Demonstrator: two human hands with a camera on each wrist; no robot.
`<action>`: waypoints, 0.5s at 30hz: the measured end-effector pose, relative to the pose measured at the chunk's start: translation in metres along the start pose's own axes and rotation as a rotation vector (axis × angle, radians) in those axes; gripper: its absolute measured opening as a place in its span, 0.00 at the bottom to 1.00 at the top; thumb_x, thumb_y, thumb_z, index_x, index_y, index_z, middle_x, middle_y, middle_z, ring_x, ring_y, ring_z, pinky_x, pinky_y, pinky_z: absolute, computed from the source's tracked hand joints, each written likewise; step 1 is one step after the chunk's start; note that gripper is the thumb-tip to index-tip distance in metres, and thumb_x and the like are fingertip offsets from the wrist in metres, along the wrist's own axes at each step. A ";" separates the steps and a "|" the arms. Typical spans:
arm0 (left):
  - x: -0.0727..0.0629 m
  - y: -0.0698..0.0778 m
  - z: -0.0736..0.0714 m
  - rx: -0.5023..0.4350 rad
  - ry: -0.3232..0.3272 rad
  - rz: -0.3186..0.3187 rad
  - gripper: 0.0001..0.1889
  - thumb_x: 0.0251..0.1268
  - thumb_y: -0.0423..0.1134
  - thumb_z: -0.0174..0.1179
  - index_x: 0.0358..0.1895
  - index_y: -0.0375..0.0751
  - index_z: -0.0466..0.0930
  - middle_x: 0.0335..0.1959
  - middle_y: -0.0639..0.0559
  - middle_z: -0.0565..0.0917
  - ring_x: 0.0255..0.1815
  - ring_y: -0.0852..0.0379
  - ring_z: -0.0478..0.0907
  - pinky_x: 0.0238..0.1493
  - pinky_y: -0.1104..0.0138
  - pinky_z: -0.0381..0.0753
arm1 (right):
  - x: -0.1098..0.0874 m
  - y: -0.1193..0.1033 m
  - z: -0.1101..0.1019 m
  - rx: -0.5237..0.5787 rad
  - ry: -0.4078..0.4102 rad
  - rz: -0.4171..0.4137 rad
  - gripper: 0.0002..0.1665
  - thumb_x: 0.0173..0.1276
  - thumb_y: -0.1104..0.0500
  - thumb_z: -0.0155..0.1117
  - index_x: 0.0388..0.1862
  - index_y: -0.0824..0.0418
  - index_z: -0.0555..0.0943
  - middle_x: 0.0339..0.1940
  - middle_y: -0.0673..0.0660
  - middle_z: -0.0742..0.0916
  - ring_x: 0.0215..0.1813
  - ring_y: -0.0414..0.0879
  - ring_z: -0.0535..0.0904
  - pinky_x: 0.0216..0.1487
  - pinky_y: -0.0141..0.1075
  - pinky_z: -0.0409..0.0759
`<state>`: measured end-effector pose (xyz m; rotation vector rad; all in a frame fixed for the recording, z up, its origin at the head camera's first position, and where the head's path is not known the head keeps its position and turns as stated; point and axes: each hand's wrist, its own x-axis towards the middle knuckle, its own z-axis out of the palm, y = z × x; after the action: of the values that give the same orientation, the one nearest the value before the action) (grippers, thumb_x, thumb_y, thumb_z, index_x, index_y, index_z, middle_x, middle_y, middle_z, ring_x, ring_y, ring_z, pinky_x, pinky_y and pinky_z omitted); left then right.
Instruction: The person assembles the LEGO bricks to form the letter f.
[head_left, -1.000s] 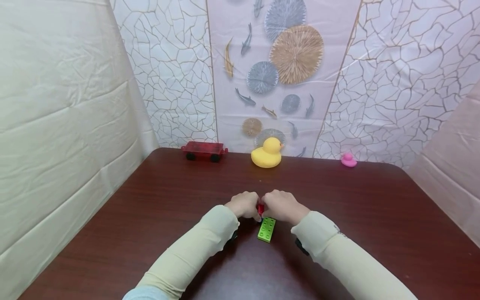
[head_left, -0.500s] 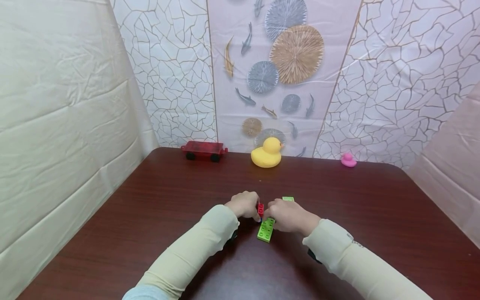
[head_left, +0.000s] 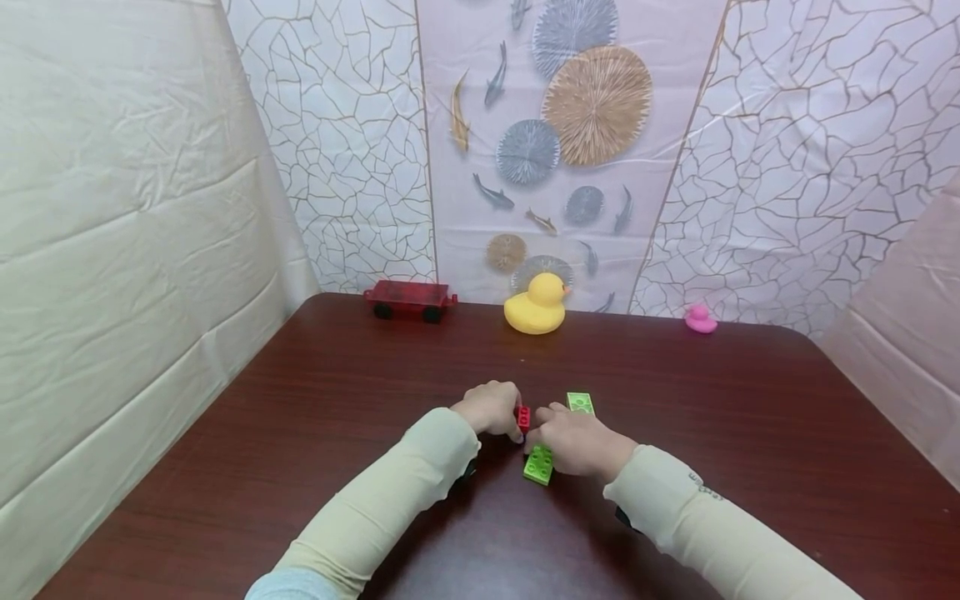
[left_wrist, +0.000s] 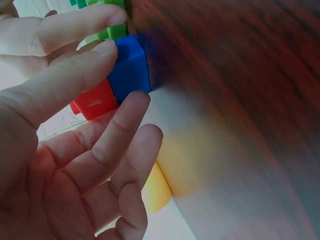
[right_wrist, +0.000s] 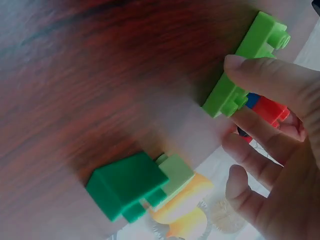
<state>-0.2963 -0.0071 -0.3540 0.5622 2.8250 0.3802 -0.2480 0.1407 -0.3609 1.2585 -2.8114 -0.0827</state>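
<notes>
- I see left hand pinching red block atop blue block.
- Right hand pinches lime brick.
- Right wrist shows dark green block, hidden from head.

A person in pale cream sleeves, seen from the head camera. The left sleeve runs up from the lower edge, left of centre, wrinkled toward its lower end, where light blue fabric shows at the bottom of the frame. The right sleeve, at lower right, carries small dark lettering near its loose, folded cuff, too small to read. Black items, mostly hidden, peek from under both cuffs. The left hand and right hand, near centre, are bare, with short nails visible in the wrist views.
</notes>
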 end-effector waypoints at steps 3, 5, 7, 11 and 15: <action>0.000 0.001 -0.001 0.006 -0.003 -0.003 0.16 0.37 0.46 0.70 0.29 0.46 0.76 0.20 0.57 0.74 0.23 0.59 0.70 0.24 0.64 0.68 | -0.002 0.002 -0.003 -0.009 -0.042 0.045 0.16 0.38 0.66 0.69 0.30 0.51 0.82 0.28 0.47 0.76 0.31 0.44 0.66 0.29 0.35 0.69; 0.000 0.001 -0.001 0.005 -0.008 -0.003 0.15 0.38 0.46 0.70 0.29 0.46 0.76 0.20 0.57 0.74 0.23 0.59 0.70 0.24 0.64 0.68 | -0.003 0.004 -0.006 0.018 -0.073 0.086 0.17 0.36 0.63 0.69 0.30 0.52 0.80 0.27 0.46 0.75 0.31 0.44 0.66 0.29 0.35 0.68; 0.000 0.001 -0.001 0.005 -0.006 0.000 0.15 0.38 0.46 0.70 0.28 0.47 0.76 0.20 0.57 0.74 0.23 0.59 0.70 0.25 0.64 0.68 | -0.003 0.005 -0.010 0.067 -0.096 0.127 0.16 0.36 0.61 0.69 0.29 0.52 0.78 0.25 0.44 0.75 0.29 0.42 0.67 0.27 0.34 0.68; 0.000 0.001 0.000 0.000 -0.002 0.002 0.14 0.36 0.44 0.71 0.26 0.47 0.75 0.20 0.57 0.74 0.23 0.58 0.70 0.26 0.64 0.68 | -0.004 0.009 -0.018 0.159 -0.078 0.165 0.14 0.38 0.59 0.66 0.28 0.53 0.76 0.20 0.42 0.74 0.24 0.39 0.68 0.25 0.34 0.68; 0.000 0.001 0.000 -0.002 -0.001 0.004 0.13 0.36 0.43 0.71 0.24 0.47 0.75 0.20 0.57 0.74 0.23 0.58 0.69 0.26 0.63 0.68 | -0.002 0.012 -0.021 0.190 -0.039 0.187 0.13 0.41 0.58 0.65 0.28 0.53 0.75 0.20 0.42 0.73 0.23 0.39 0.67 0.24 0.33 0.67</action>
<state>-0.2959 -0.0059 -0.3533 0.5675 2.8222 0.3831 -0.2538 0.1499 -0.3393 1.0275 -3.0145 0.1747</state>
